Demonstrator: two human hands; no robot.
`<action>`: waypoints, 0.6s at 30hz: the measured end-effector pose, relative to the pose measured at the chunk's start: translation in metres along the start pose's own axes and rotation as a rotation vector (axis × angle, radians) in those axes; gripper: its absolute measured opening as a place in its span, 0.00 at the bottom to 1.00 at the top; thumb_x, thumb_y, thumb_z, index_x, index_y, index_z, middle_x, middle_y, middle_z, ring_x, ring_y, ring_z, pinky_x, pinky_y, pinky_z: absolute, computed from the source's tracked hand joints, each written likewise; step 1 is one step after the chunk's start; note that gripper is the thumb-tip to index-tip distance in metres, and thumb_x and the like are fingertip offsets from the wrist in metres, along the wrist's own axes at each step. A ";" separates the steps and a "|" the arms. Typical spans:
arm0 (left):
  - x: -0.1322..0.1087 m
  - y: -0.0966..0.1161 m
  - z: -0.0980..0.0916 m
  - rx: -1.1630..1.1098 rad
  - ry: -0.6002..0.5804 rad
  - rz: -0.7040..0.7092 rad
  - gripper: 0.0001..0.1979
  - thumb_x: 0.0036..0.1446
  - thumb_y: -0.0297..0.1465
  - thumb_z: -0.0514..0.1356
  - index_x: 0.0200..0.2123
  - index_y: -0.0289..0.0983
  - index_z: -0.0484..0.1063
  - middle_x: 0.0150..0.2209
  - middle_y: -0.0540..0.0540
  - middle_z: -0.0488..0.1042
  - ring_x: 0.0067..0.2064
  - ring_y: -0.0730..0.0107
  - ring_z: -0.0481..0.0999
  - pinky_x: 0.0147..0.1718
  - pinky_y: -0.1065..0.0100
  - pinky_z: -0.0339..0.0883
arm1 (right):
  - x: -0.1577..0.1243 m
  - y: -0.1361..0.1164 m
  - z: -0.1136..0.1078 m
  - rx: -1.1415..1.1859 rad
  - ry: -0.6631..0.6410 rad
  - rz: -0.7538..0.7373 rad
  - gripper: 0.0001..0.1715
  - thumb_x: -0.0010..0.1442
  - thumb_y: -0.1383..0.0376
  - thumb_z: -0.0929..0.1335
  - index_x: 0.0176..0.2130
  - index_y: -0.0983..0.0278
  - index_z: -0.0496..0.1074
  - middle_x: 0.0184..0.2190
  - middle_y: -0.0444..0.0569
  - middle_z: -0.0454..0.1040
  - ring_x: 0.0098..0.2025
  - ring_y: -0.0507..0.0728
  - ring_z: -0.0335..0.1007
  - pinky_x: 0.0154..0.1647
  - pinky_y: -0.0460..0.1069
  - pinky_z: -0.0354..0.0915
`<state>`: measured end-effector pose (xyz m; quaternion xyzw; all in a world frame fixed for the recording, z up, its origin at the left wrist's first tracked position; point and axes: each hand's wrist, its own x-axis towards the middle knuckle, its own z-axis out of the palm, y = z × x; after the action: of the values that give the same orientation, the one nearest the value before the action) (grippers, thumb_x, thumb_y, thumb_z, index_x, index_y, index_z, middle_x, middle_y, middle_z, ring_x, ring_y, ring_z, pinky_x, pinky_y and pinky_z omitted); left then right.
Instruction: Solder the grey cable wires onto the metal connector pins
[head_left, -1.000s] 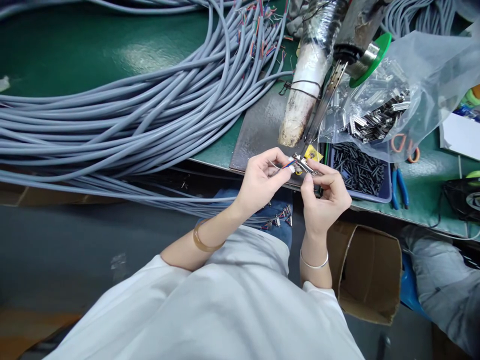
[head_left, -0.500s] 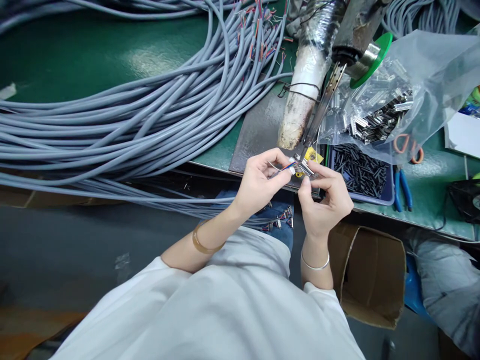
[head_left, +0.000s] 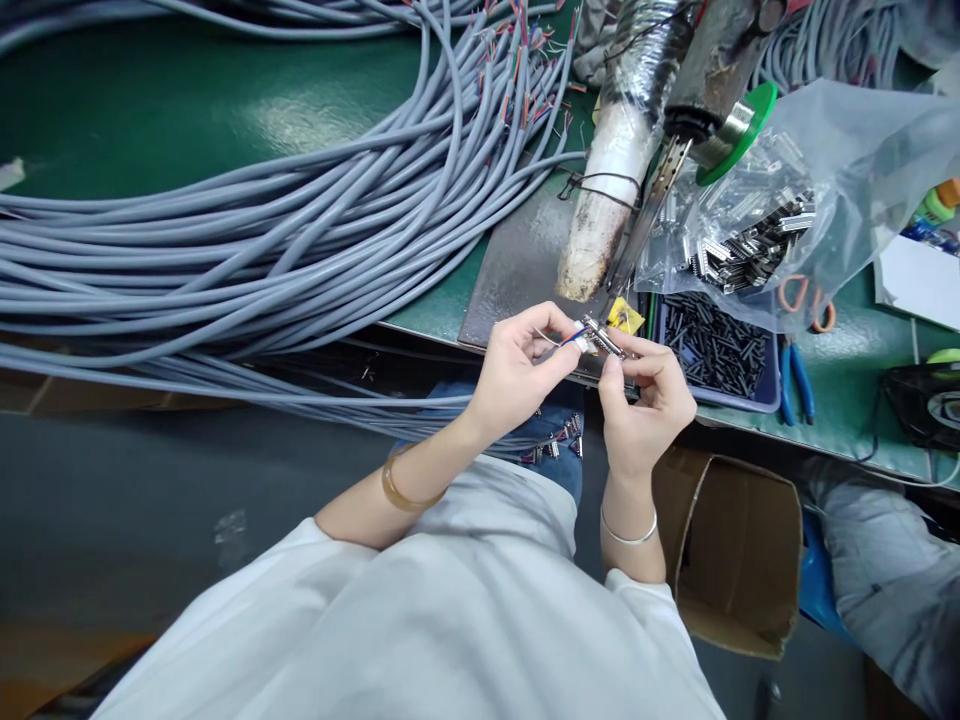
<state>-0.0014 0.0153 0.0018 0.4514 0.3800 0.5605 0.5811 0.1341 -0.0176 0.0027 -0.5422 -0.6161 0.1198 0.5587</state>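
Pinched in my left hand (head_left: 519, 368) are thin coloured wires (head_left: 576, 334), blue and red among them, at the end of a grey cable. The thumb and forefinger of my right hand (head_left: 643, 402) close on a small metal multi-pin connector (head_left: 602, 338). The wire ends meet the connector's left end; whether they are joined is too small to tell. Just above the connector is the tip of a soldering iron (head_left: 646, 220), clamped at a slant and pointing down. A yellow piece (head_left: 625, 316) lies behind the connector.
Many grey cables (head_left: 300, 230) spread over the green bench at left. On the right are a solder spool (head_left: 739, 135), a clear bag of connectors (head_left: 750, 240), a bin of black tubes (head_left: 716, 350), pliers (head_left: 796, 383) and orange-handled scissors (head_left: 806, 305). A cardboard box (head_left: 739, 555) stands below.
My right hand has turned the connector and shifted slightly left and down, so it now sits a little below the iron's tip. My left hand keeps its pinch on the wires.
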 end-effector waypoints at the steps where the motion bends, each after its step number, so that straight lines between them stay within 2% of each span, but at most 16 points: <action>1: 0.000 0.000 0.001 0.017 0.014 0.017 0.07 0.53 0.29 0.67 0.28 0.36 0.71 0.30 0.50 0.73 0.28 0.77 0.69 0.28 0.76 0.65 | 0.000 0.000 0.000 -0.016 0.008 -0.022 0.09 0.61 0.69 0.71 0.31 0.60 0.69 0.41 0.47 0.82 0.44 0.57 0.81 0.45 0.54 0.76; 3: 0.000 -0.001 0.003 0.056 0.038 0.029 0.07 0.52 0.28 0.67 0.27 0.36 0.71 0.29 0.50 0.72 0.31 0.74 0.71 0.31 0.74 0.67 | 0.002 -0.001 0.001 -0.053 0.020 -0.058 0.09 0.61 0.69 0.71 0.30 0.59 0.69 0.41 0.46 0.82 0.44 0.56 0.81 0.44 0.54 0.75; 13: 0.002 0.002 0.007 0.135 0.064 0.077 0.06 0.54 0.26 0.64 0.27 0.37 0.70 0.28 0.50 0.71 0.31 0.73 0.71 0.29 0.74 0.64 | 0.009 -0.003 0.005 -0.128 0.042 -0.131 0.10 0.60 0.70 0.72 0.30 0.59 0.70 0.41 0.46 0.82 0.43 0.56 0.80 0.45 0.54 0.75; 18: 0.001 0.003 0.006 0.162 0.082 0.080 0.05 0.51 0.26 0.65 0.27 0.36 0.71 0.28 0.50 0.71 0.31 0.73 0.71 0.28 0.74 0.64 | 0.005 -0.003 0.004 -0.205 0.020 -0.189 0.09 0.60 0.69 0.73 0.32 0.58 0.70 0.43 0.45 0.82 0.45 0.57 0.81 0.46 0.54 0.77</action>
<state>0.0034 0.0158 0.0066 0.4882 0.4292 0.5687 0.5041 0.1307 -0.0128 0.0060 -0.5370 -0.6678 -0.0024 0.5154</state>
